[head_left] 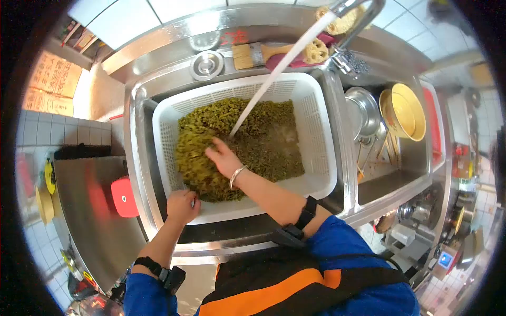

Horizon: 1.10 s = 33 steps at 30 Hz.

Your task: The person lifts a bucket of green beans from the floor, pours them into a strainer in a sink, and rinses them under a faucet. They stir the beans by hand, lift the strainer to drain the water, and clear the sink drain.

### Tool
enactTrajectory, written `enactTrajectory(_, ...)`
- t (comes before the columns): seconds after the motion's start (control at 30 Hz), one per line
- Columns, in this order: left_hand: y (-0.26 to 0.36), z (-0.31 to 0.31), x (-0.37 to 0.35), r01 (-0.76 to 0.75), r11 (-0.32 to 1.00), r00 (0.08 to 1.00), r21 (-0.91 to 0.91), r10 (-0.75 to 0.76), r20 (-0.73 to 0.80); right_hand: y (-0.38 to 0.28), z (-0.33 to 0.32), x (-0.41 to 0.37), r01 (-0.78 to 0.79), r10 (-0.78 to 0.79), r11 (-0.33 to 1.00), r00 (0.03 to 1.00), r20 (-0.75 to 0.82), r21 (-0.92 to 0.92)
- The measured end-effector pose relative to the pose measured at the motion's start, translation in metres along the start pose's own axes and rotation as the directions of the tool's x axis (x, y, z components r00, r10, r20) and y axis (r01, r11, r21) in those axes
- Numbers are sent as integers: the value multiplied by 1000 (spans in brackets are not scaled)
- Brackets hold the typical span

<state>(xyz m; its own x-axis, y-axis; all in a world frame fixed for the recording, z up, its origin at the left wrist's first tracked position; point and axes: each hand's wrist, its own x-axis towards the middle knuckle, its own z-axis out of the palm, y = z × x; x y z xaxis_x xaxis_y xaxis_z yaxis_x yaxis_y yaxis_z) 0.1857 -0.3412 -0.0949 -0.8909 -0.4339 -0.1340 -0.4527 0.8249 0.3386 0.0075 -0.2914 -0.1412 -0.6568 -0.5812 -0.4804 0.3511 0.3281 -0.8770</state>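
Note:
A white plastic basket (317, 126) sits in the sink, holding a wide bed of chopped green vegetables (211, 118). My left hand (182, 207) is closed around the basket's near left rim. My right hand (225, 159), with a silver bangle (237, 177) at the wrist, reaches into the greens at the left middle; the visible fingers are apart, the others hidden. Greens left of it are smeared by motion. From the faucet (345, 63), a water stream (279, 68) falls onto the greens just beyond my right hand.
Behind the basket lie a sink strainer (206, 65), a wide brush (253, 56) and a loofah piece (316, 51). The right basin holds a metal pot (362, 108) and yellow bowls (408, 113). A red object (124, 197) rests on the steel counter (89, 210) at left.

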Motion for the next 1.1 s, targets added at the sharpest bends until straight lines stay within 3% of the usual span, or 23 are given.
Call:
enactTrajectory(0.07,0,0,-1,1,999,1000,40,-1,10,-20,-17,-12,202,-156,976,914,375,-87)
enactTrajectory(0.1,0,1,0,17,997,1000,76,-17,5,-12,-29,1,209,-171,973,936,307,-94)
enactTrajectory(0.17,-1,3,0,16,999,1000,42,-16,-5,-11,-69,30,271,-299,921,952,-61,-279)
enactTrajectory(0.2,-3,4,-1,17,1000,1000,10,-17,-14,-1,-89,54,279,-369,893,903,-219,-353)
enactTrajectory(0.23,-4,4,-2,25,1000,1000,14,-24,-17,4,-111,79,195,-329,891,899,-287,-410)
enactTrajectory(0.27,-5,4,-2,27,1000,1000,-14,-27,-2,4,-129,94,210,-481,785,799,-361,-582)
enactTrajectory(0.33,-5,4,-1,30,999,1000,-34,-29,11,2,-150,123,39,-346,810,838,-423,-585)
enactTrajectory(0.43,-5,5,-1,-20,1000,999,8,20,-34,0,-135,137,-54,-346,738,825,-446,-673)
enactTrajectory(0.47,-5,6,-2,-2,1000,1000,7,2,-31,1,-122,132,-12,-314,862,773,-551,-507)
enactTrajectory(0.5,-5,7,-1,12,1000,999,5,-12,-30,20,-114,142,187,-324,925,844,-428,-331)
enactTrajectory(0.53,-4,7,0,-2,1000,1000,4,2,-29,58,-93,161,223,-456,844,776,-436,-487)
enactTrajectory(0.57,-4,6,0,2,1000,1000,23,-1,-26,31,-74,128,24,-168,940,900,-401,-340)
enactTrajectory(0.6,-3,5,0,8,999,1000,44,-7,-22,30,-66,122,-67,-34,945,953,-300,-319)
enactTrajectory(0.67,1,2,1,2,998,1000,60,-1,-23,26,-50,91,28,-80,982,957,-278,-187)
enactTrajectory(0.7,3,1,2,6,997,1000,73,-4,-23,51,-48,95,50,-58,986,997,-48,-162)
enactTrajectory(0.73,3,2,2,-5,997,1000,73,7,-22,8,-50,55,118,-105,958,993,61,-261)
enactTrajectory(0.77,1,3,1,-7,998,1000,65,9,-24,10,-47,43,362,-354,856,931,91,-370)
enactTrajectory(0.83,2,4,0,-17,998,1000,60,19,-21,8,-54,35,582,-530,754,813,239,-307)
enactTrajectory(0.87,2,3,0,-11,997,1000,71,12,-7,5,-63,37,581,-535,754,814,228,-307)
enactTrajectory(0.93,0,2,2,-4,996,1000,91,4,3,-10,-95,54,458,-349,831,871,346,-315)
enactTrajectory(0.97,-1,2,1,-13,997,1000,72,14,-7,-16,-110,68,591,-558,686,802,214,-425)
enactTrajectory(1.07,-1,3,-1,-7,998,1000,59,8,-10,13,-156,134,438,-765,338,644,28,-833)
enactTrajectory(1.1,-2,3,0,-1,998,1000,58,2,-7,18,-160,131,440,-762,340,647,31,-831)
